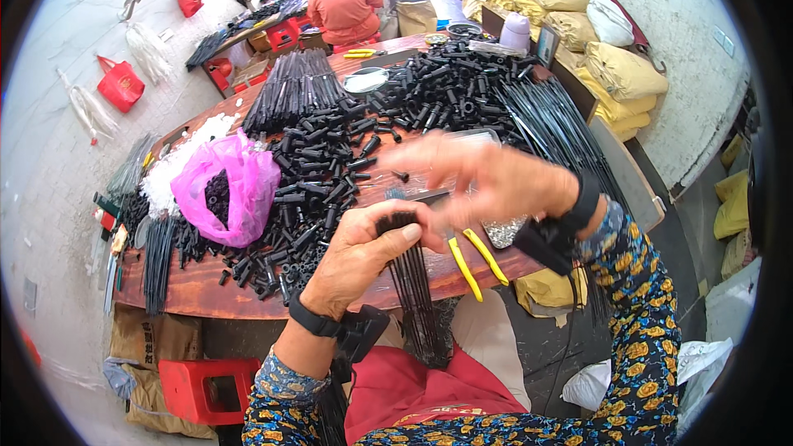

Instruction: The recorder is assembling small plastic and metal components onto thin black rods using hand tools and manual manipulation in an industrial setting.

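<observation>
Look for the bunch of thin dark rods [410, 281] in front of the body, hung down past the near edge of the desk [239, 304] toward the red apron [421, 400]. See the left hand [363, 239] wrapped round the top of it, with the thumb pressed on one side. See the right hand [500, 175] just above and beside, with fingers smudged by blur; cannot tell if pinching something or not.

To do this well, hold the bunch snug, but not too hard, so as not to bend thin rods. Best, perhaps, to even up the top ends with little taps and soft pushes, not one big shove. Press the thumb flat to stop any slipping. Bring the right hand in slowly, and use just the fingertips. Watch out for the yellow-handled tool [464, 270] near the bunch: do not knock it or drag rods over it. Mind the small shiny bits [502, 234] too, maybe easy to bump with the right wrist. Stay clear of the heap of black tubes [450, 74] past the hands, likely to roll if brushed. Check the low ends as well; cannot tell if touching the apron.
</observation>
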The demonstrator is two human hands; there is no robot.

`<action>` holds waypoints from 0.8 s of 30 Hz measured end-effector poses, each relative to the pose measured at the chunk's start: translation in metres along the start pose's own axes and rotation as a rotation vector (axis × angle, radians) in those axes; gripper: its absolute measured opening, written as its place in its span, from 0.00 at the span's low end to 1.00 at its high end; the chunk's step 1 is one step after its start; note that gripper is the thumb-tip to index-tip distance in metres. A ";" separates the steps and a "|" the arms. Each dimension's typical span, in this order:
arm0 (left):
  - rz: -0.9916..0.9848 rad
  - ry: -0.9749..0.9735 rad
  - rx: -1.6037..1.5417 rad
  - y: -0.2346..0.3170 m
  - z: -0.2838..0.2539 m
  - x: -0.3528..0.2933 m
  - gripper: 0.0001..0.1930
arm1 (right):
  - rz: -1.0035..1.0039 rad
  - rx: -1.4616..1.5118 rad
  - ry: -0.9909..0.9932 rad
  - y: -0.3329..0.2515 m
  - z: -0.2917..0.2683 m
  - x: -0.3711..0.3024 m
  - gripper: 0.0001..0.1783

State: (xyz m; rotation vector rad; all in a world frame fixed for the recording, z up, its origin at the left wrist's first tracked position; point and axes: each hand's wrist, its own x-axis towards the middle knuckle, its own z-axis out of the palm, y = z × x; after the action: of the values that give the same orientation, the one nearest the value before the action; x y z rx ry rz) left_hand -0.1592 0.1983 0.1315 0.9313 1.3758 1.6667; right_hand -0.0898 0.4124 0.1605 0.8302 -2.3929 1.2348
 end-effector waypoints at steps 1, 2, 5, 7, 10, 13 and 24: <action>-0.003 -0.022 -0.008 -0.001 0.003 0.001 0.10 | 0.216 0.096 0.118 -0.001 -0.013 -0.004 0.30; 0.025 -0.028 -0.004 -0.001 0.004 0.001 0.10 | 0.321 -0.070 0.169 0.014 -0.029 -0.005 0.22; 0.065 -0.052 -0.023 0.000 0.002 0.001 0.08 | 0.738 -0.413 0.164 0.066 -0.066 -0.018 0.10; 0.044 -0.072 -0.104 0.001 0.003 0.001 0.10 | 0.768 -0.582 0.113 0.103 -0.070 -0.036 0.08; 0.061 -0.047 -0.101 -0.004 0.001 -0.001 0.10 | 0.859 -0.676 0.080 0.136 -0.057 -0.039 0.09; 0.070 -0.040 -0.090 -0.006 -0.001 -0.002 0.10 | 0.926 -0.775 0.058 0.159 -0.051 -0.038 0.10; 0.027 0.047 -0.095 -0.007 0.004 -0.004 0.12 | 0.725 -0.877 0.084 0.192 -0.036 -0.050 0.08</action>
State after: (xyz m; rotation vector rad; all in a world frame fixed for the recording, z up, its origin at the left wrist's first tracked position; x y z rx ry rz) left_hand -0.1534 0.1971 0.1253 0.8647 1.3080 1.7683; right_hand -0.1704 0.5469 0.0342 -0.3661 -2.8245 0.2399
